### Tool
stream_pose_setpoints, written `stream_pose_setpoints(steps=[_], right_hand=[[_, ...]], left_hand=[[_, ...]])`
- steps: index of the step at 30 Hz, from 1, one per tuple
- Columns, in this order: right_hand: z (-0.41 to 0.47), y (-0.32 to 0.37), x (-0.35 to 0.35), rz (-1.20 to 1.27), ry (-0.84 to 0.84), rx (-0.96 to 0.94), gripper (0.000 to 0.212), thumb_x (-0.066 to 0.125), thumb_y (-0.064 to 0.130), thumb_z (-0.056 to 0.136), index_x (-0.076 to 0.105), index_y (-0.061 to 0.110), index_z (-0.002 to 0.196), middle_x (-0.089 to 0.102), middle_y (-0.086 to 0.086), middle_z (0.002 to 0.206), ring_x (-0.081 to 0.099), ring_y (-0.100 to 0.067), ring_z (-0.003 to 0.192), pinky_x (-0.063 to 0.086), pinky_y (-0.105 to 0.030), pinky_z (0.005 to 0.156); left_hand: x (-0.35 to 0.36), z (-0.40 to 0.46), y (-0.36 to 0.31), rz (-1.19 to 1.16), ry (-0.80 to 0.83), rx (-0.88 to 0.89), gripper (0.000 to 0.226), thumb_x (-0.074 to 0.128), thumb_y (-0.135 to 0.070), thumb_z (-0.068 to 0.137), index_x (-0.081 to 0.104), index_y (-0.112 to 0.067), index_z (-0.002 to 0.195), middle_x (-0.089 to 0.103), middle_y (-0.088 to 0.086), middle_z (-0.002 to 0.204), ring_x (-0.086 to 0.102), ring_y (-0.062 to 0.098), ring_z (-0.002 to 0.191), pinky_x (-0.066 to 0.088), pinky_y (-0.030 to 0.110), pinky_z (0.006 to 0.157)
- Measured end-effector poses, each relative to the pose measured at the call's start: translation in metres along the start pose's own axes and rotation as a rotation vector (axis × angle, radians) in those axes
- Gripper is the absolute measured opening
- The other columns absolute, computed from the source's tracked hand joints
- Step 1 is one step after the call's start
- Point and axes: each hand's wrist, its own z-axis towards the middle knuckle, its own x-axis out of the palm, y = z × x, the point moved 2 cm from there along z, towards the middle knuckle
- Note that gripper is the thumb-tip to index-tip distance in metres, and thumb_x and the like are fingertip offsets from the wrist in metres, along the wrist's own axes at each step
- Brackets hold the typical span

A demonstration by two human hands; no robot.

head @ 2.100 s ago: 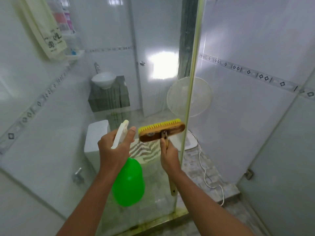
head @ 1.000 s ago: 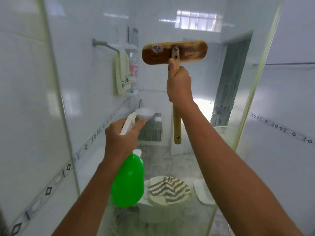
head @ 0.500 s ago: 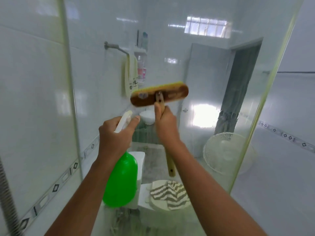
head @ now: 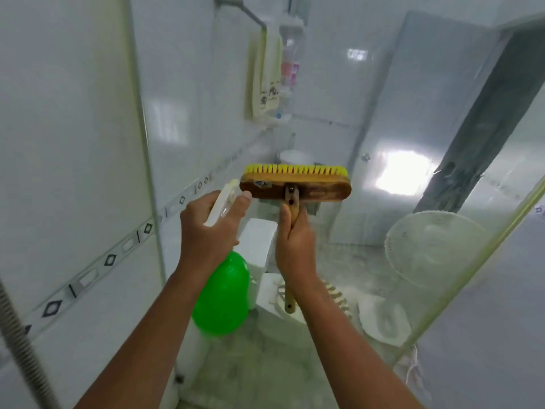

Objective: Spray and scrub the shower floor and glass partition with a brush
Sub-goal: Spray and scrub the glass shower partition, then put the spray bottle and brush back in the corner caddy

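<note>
The right hand (head: pixel 295 249) grips the brush (head: pixel 295 186) handle, whose head lies level just above, bristles facing the far glass partition (head: pixel 368 98). Just left, the left hand (head: pixel 206 231) holds the green spray bottle (head: pixel 224 293), aimed likewise.

Glass partition (head: pixel 383 113) directly ahead of me blocks forward reach. Its right edge (head: pixel 483 270) leaves open passage beyond. Shower hose (head: pixel 17 335) crowds my lower left.
</note>
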Motion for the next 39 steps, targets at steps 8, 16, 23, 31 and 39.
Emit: stream_pose_setpoints(steps=[8, 16, 23, 31, 39], right_hand=[[-0.090, -0.090, 0.060, 0.055, 0.401, 0.161, 0.035, 0.036, 0.042, 0.102, 0.053, 0.016, 0.120, 0.051, 0.007, 0.066, 0.051, 0.000, 0.057, 0.036, -0.012, 0.049], [-0.162, -0.087, 0.083, 0.119, 0.804, 0.099, 0.037, 0.036, 0.039, 0.104, 0.056, 0.008, 0.097, 0.051, 0.003, 0.063, 0.049, -0.013, 0.056, 0.032, -0.029, 0.055], [-0.274, -0.024, 0.041, 0.386, 1.249, 0.045, 0.038, 0.031, 0.047, 0.102, 0.058, 0.022, 0.094, 0.049, 0.005, 0.058, 0.045, -0.011, 0.048, 0.037, -0.030, 0.047], [-0.425, 0.067, -0.082, 0.656, 1.700, -0.304, 0.048, 0.028, 0.055, 0.099, 0.058, 0.018, 0.098, 0.048, -0.002, 0.054, 0.045, -0.018, 0.044, 0.037, -0.040, 0.043], [-0.523, 0.091, -0.218, 0.524, 2.372, -0.439, 0.031, 0.039, 0.037, 0.103, 0.057, 0.012, 0.099, 0.054, -0.003, 0.062, 0.049, -0.016, 0.048, 0.042, -0.032, 0.046]], left_hand=[[-0.005, -0.041, 0.042, 0.048, -0.224, -0.069, 0.029, 0.069, -0.043, 0.093, 0.077, -0.015, 0.096, 0.077, 0.010, 0.088, 0.075, 0.013, 0.073, 0.062, 0.032, 0.049], [-0.068, -0.166, 0.047, 0.222, -0.589, -0.195, 0.028, 0.069, -0.048, 0.088, 0.076, -0.022, 0.095, 0.077, 0.012, 0.096, 0.075, 0.021, 0.079, 0.063, 0.038, 0.052], [-0.135, -0.345, -0.010, 0.392, -1.019, -0.249, 0.026, 0.071, -0.045, 0.086, 0.077, -0.021, 0.091, 0.072, 0.025, 0.090, 0.070, 0.038, 0.072, 0.062, 0.042, 0.049], [-0.123, -0.560, -0.114, 0.647, -1.489, -0.284, 0.041, 0.068, -0.047, 0.089, 0.077, -0.008, 0.095, 0.070, 0.026, 0.092, 0.071, 0.037, 0.077, 0.062, 0.051, 0.050], [-0.005, -0.730, -0.215, 0.764, -1.905, -0.255, 0.043, 0.069, -0.045, 0.090, 0.077, -0.003, 0.095, 0.072, 0.021, 0.089, 0.072, 0.028, 0.071, 0.060, 0.033, 0.048]])
